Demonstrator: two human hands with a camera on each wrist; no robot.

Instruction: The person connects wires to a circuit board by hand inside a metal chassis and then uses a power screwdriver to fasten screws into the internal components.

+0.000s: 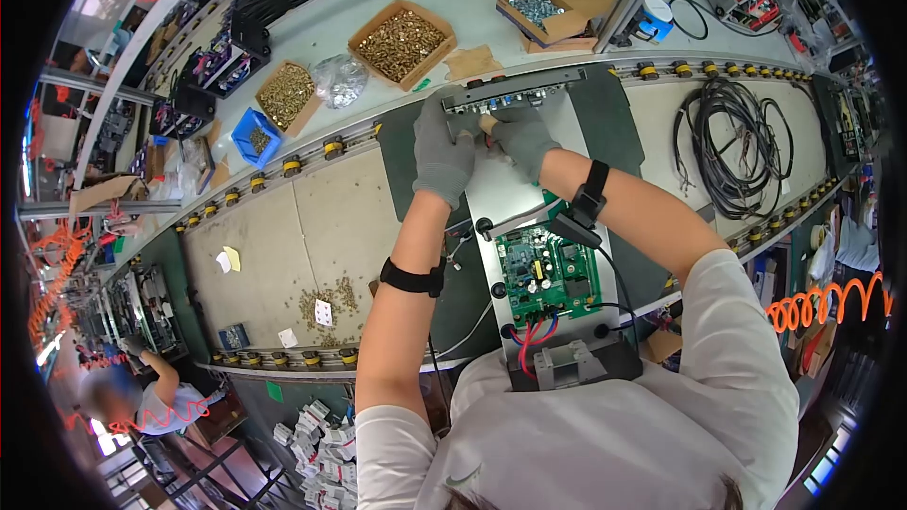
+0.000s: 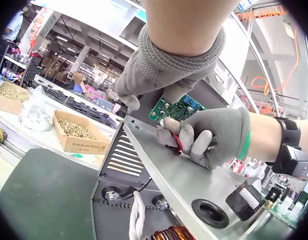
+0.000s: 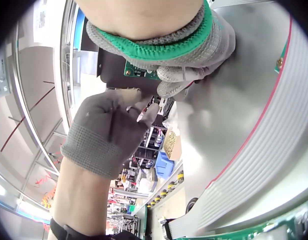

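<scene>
"Where's the dark end panel [image 1: 529, 81]?"
"At the far end of the metal plate [image 1: 493, 183], a small circuit board [image 2: 163, 108] on its near side."
"Each grip?"
"Left hand [image 1: 444, 149] holding the panel's end; right hand [image 1: 522, 140] pinching red-and-black wire [image 2: 178, 144]."
"Beyond?"
"Dark green mat [image 1: 616, 123] beneath; farther off, a cardboard box [image 2: 85, 146] on the tabletop [image 1: 470, 11]."

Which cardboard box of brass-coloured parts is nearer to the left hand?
The larger box, right of the plastic bag in the head view. The smaller box, left of it, is farther from the left hand.
</scene>
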